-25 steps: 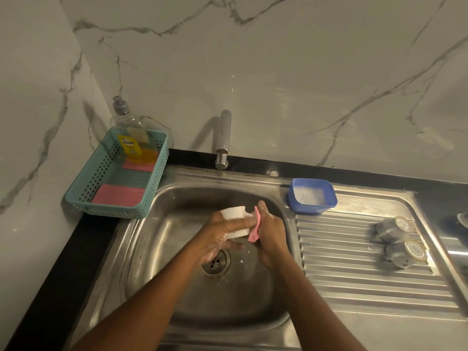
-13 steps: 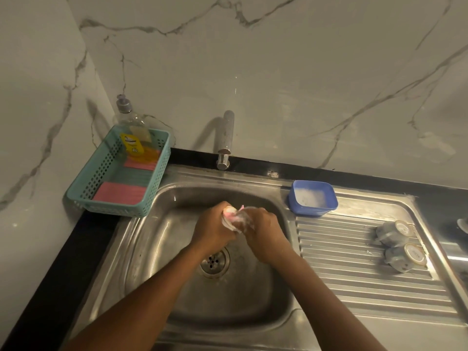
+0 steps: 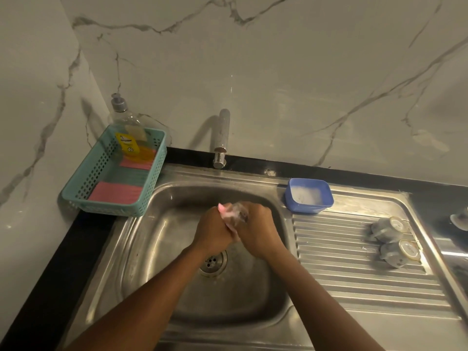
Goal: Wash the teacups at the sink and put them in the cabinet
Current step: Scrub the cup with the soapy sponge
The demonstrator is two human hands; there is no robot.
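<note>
White marble wall [image 3: 253,72] with grey veins fills the top half, meeting a second marble wall at the left. Below it runs a black table [image 3: 48,274] holding a steel sink [image 3: 141,262] with a ribbed drainboard [image 3: 354,264] on its right. A short chrome tap [image 3: 222,134] stands at the back edge of the sink.

Seen from the head camera, two bare forearms reach up from the bottom edge and meet over the basin, just above the drain [image 3: 214,262]. The left hand [image 3: 214,230] and right hand [image 3: 258,229] are both closed, fingers curled, pressed together around a pale, foamy teacup [image 3: 239,211]. A pink sponge [image 3: 223,208] is squeezed between them (motion blur hides the exact grip, so I cannot tell which fingers hold the cup and which the sponge).

On the drainboard, well to the right of the hands, a far cup [image 3: 387,229] and a near cup [image 3: 398,253] lie tipped over side by side, gold-edged ends facing up and to the right.

A blue tub [image 3: 304,208] of white suds sits at the drainboard's back corner, just right of the basin. On the table left of the sink is a teal basket [image 3: 76,192] holding a soap bottle [image 3: 126,134] with yellow liquid and two pink pads [image 3: 115,192].
</note>
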